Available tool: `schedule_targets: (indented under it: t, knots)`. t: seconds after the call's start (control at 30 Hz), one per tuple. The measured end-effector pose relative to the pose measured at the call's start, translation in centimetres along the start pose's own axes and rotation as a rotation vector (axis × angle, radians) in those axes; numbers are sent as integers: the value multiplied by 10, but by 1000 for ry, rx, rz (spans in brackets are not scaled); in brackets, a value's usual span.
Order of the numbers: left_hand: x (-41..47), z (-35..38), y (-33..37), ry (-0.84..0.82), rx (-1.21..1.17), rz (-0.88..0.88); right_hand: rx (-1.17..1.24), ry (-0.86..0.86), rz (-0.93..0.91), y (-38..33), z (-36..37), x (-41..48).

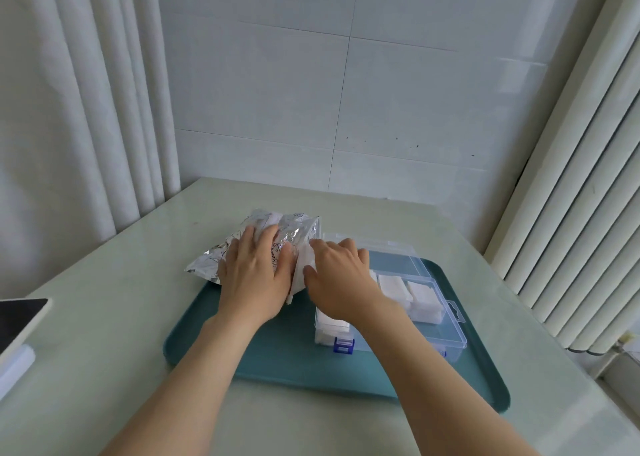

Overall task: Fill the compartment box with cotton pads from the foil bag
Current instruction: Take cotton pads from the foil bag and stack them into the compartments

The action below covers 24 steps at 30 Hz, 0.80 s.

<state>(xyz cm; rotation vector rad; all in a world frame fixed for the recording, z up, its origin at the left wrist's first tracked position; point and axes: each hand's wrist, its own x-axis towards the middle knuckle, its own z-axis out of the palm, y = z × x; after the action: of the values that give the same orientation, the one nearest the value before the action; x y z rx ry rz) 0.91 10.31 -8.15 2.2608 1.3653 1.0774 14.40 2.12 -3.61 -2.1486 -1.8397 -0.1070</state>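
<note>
A crinkled silver foil bag lies across the far left edge of a teal tray. My left hand presses flat on top of the bag with its fingers spread. My right hand grips a stack of white cotton pads at the bag's right-hand opening, thumb on the near side. Right of it stands a clear compartment box with blue latches. White pads fill its right compartments, and another pile lies in the near left compartment. The box's far section shows only the tray through it.
The tray sits on a pale green table against a tiled wall. A dark tablet-like slab lies at the table's left edge. A white radiator runs along the right side, and curtains hang at the left.
</note>
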Motion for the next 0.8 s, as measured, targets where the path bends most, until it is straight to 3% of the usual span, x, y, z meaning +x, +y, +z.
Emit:
schedule_targets:
  t: [0.27, 0.37, 0.53, 0.67, 0.8]
  knots:
    - [-2, 0, 4, 6, -70, -42, -104, -99, 6, -15, 2, 13]
    - [-5, -3, 8, 26, -117, -48, -2, -133, 25, -14, 2, 19]
    - [-5, -5, 12, 50, -160, -54, 226, 3, 69, -11, -1, 26]
    - [-6, -7, 14, 79, -227, -75, 398, 137, -4, -12, -8, 27]
    - [-7, -7, 17, 96, -244, -98, 436, 94, -15, -8, -10, 26]
